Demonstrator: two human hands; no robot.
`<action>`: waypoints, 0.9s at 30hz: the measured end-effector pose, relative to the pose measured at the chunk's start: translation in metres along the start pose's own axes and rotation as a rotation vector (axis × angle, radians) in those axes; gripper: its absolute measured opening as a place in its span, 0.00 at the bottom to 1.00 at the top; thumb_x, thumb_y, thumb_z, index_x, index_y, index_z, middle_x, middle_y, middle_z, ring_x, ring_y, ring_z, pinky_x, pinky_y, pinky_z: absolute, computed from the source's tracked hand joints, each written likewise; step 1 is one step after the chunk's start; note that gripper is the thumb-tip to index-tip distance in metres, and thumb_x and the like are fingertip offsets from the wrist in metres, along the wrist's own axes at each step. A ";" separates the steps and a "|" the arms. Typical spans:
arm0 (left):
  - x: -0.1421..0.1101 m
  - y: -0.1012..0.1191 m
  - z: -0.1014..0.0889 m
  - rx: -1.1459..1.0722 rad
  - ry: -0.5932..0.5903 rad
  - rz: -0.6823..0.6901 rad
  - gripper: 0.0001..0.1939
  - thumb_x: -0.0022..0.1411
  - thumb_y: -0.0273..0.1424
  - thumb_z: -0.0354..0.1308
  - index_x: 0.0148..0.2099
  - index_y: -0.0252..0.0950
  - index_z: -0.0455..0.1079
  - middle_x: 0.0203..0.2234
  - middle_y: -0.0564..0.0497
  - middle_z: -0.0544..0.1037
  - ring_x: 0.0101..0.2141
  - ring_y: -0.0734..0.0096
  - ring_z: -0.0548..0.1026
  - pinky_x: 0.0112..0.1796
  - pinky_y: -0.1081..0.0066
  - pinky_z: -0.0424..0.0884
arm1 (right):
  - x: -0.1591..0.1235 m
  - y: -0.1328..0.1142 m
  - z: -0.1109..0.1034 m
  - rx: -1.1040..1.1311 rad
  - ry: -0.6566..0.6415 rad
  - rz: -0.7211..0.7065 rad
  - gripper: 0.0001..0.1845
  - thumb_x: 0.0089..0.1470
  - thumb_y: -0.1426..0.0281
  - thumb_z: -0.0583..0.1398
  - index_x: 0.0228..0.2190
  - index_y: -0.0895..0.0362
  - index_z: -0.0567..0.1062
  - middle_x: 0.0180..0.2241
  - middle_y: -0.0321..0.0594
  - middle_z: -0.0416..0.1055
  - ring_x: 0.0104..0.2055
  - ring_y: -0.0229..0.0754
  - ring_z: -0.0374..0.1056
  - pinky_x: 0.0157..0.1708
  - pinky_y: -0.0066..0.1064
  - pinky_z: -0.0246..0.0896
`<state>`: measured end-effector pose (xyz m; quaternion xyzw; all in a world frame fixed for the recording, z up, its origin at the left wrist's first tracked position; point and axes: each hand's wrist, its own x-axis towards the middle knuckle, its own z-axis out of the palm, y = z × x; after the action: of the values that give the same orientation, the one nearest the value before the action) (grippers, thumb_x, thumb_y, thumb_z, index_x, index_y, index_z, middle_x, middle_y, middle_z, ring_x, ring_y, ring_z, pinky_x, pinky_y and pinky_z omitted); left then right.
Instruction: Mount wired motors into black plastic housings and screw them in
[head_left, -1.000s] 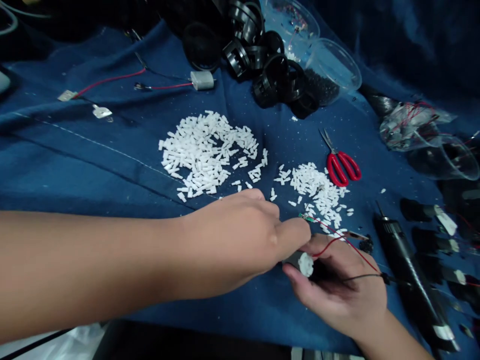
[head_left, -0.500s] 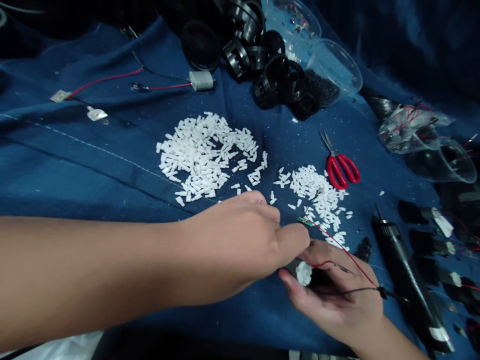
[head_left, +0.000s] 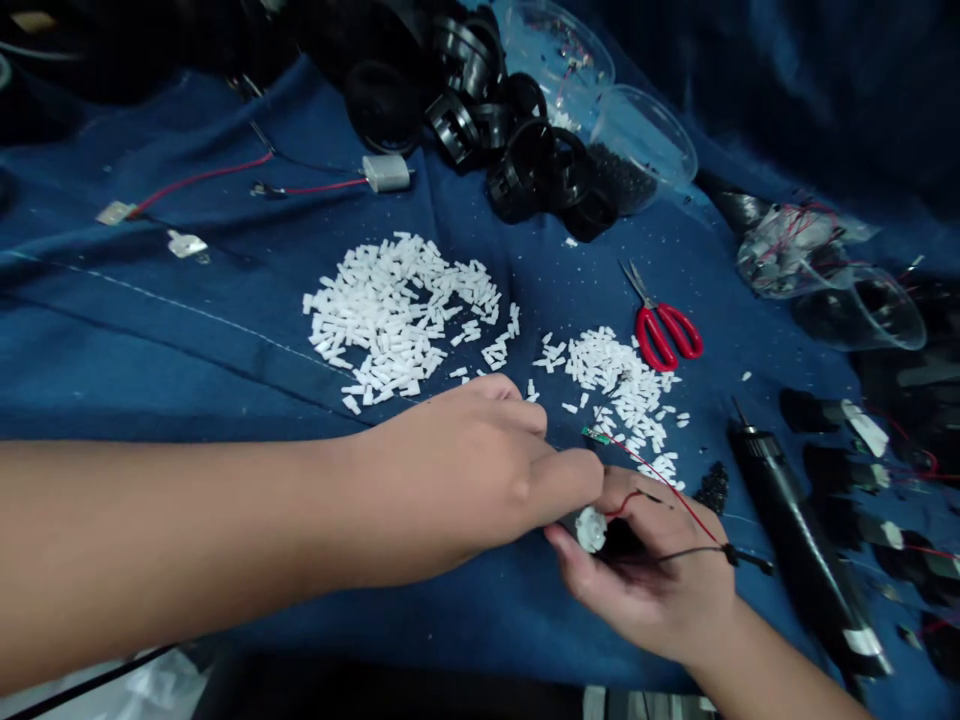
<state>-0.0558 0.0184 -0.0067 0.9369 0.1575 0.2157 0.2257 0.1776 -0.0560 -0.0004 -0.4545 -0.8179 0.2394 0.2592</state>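
My right hand (head_left: 667,580) is closed around a small motor with a dark body and a white end (head_left: 591,530), which points towards me. A red wire (head_left: 624,506) and a black wire (head_left: 686,553) run from it across my palm and fingers. A tiny green circuit board (head_left: 596,435) on a thin red wire sticks out beyond my fingers. My left hand (head_left: 487,470) reaches over from the left, fingers curled shut against the dark body. Its fingertips are hidden, so what they pinch cannot be made out.
White plastic sleeves lie in a large pile (head_left: 382,310) and a smaller one (head_left: 619,375). Red-handled scissors (head_left: 664,335) and a black electric screwdriver (head_left: 806,545) are at right. Behind lie black ring-shaped housings (head_left: 517,165), clear tubs (head_left: 652,130) and a silver motor (head_left: 386,173).
The whole view has shifted slightly, so the table things appear further left. Both hands stay together at the motor with nearly the same grip.
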 end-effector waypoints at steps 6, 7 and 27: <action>0.000 -0.001 -0.004 0.108 0.003 0.122 0.08 0.76 0.26 0.51 0.48 0.38 0.71 0.34 0.50 0.78 0.33 0.64 0.70 0.42 0.61 0.64 | -0.001 0.000 -0.002 0.013 0.060 0.000 0.13 0.55 0.74 0.66 0.38 0.51 0.69 0.27 0.32 0.68 0.25 0.37 0.65 0.24 0.32 0.63; 0.000 0.000 -0.004 0.108 0.004 0.125 0.07 0.76 0.27 0.52 0.48 0.38 0.71 0.34 0.50 0.78 0.33 0.65 0.70 0.42 0.61 0.64 | 0.000 0.000 -0.002 0.026 0.047 0.004 0.13 0.55 0.74 0.66 0.38 0.51 0.69 0.27 0.31 0.68 0.25 0.37 0.64 0.25 0.32 0.62; 0.003 0.000 -0.010 0.113 0.061 0.067 0.15 0.81 0.30 0.46 0.52 0.38 0.75 0.45 0.51 0.82 0.37 0.65 0.71 0.42 0.62 0.63 | -0.004 0.006 -0.014 0.106 0.112 0.235 0.12 0.60 0.70 0.67 0.45 0.50 0.73 0.33 0.34 0.73 0.28 0.35 0.69 0.27 0.29 0.65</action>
<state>-0.0584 0.0235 0.0024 0.9458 0.1449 0.2425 0.1601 0.1918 -0.0542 0.0057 -0.5454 -0.7295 0.2854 0.2982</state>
